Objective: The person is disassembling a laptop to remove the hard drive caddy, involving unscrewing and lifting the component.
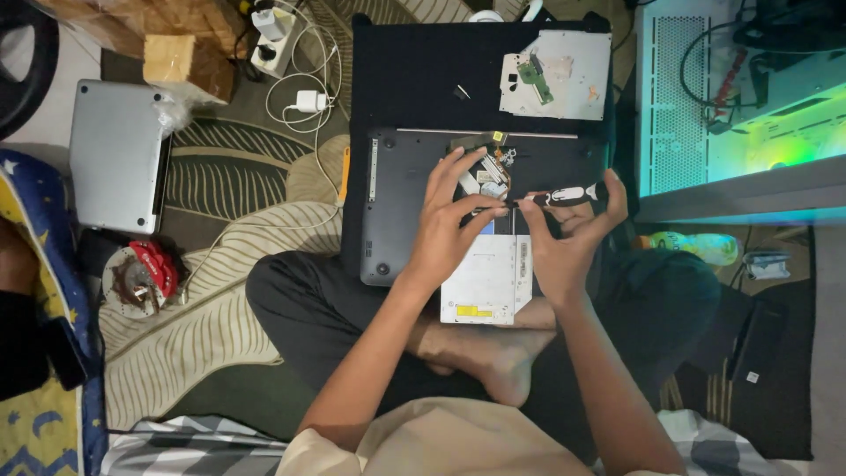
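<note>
I sit cross-legged with a dark laptop base (397,211) turned underside up across my lap. A silver optical drive (485,282) sticks out of its near edge. My right hand (568,234) grips a black and white screwdriver (564,196) held level, its tip pointing left toward the laptop's middle. My left hand (454,220) rests on the laptop with fingers spread, pinching near the screwdriver's tip beside exposed small parts (493,172). What the fingertips pinch is too small to tell.
A black mat (414,70) beyond the laptop carries a second silver drive with a green board (555,75). A closed silver laptop (115,154) lies at left, a red-topped round object (141,275) near it. White chargers and cables (295,70) lie behind. A lit computer case (740,97) stands at right.
</note>
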